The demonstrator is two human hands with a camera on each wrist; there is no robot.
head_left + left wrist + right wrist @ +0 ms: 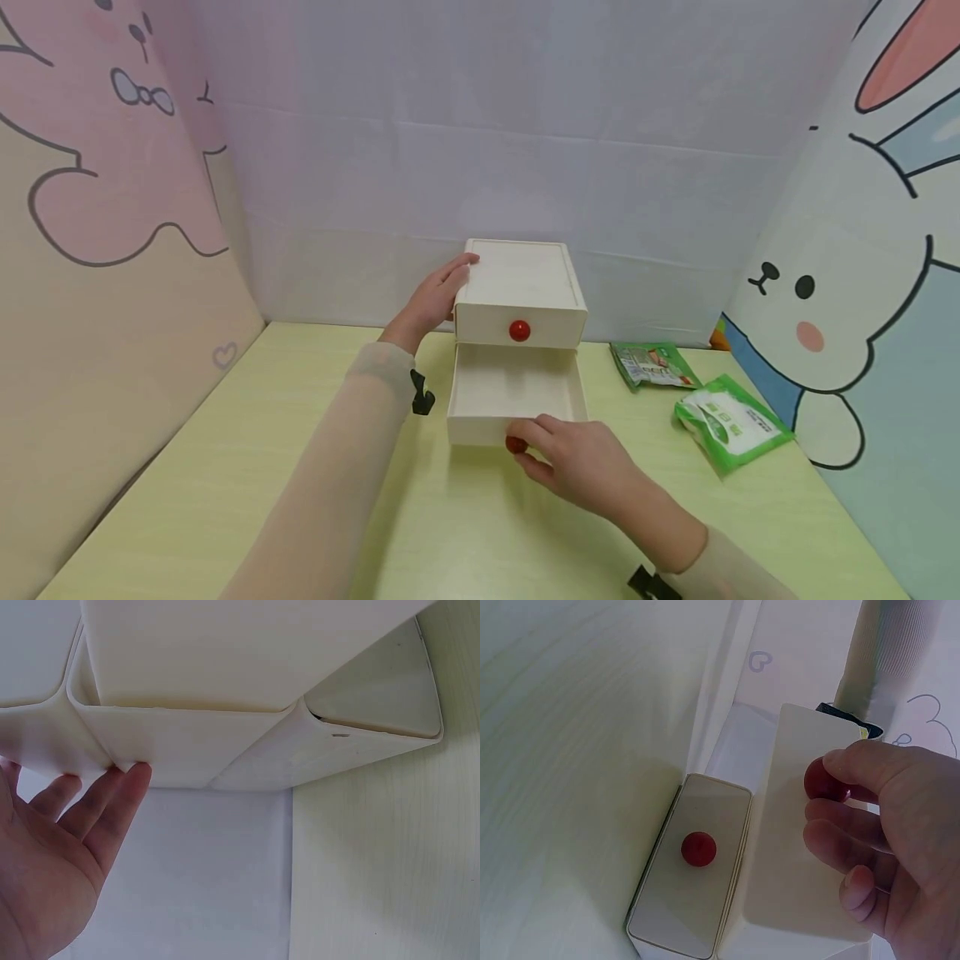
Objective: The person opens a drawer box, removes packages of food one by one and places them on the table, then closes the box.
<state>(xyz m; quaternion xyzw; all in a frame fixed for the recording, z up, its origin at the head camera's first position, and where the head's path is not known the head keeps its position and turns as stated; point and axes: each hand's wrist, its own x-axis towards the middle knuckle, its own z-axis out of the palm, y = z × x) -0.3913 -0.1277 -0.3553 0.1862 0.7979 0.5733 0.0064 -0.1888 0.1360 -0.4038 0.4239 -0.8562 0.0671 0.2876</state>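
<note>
A white drawer cabinet (521,275) stands against the back wall, its top drawer closed behind a red knob (520,331). The drawer (517,379) below sticks out towards me and shows a bare white inside. My right hand (588,462) pinches its round red knob (516,444) between thumb and fingers. In the right wrist view, a closed lower drawer (679,892) has its own red knob (699,849); the head view hides it. My left hand (438,300) rests against the cabinet's left side, fingertips (137,774) near the seam between two drawer levels in the left wrist view.
Two green and white packets lie right of the cabinet: one packet (654,365) near the back wall, another packet (731,423) closer to me. Cloth-like walls with cartoon animals border the pale wooden table (262,467) on both sides.
</note>
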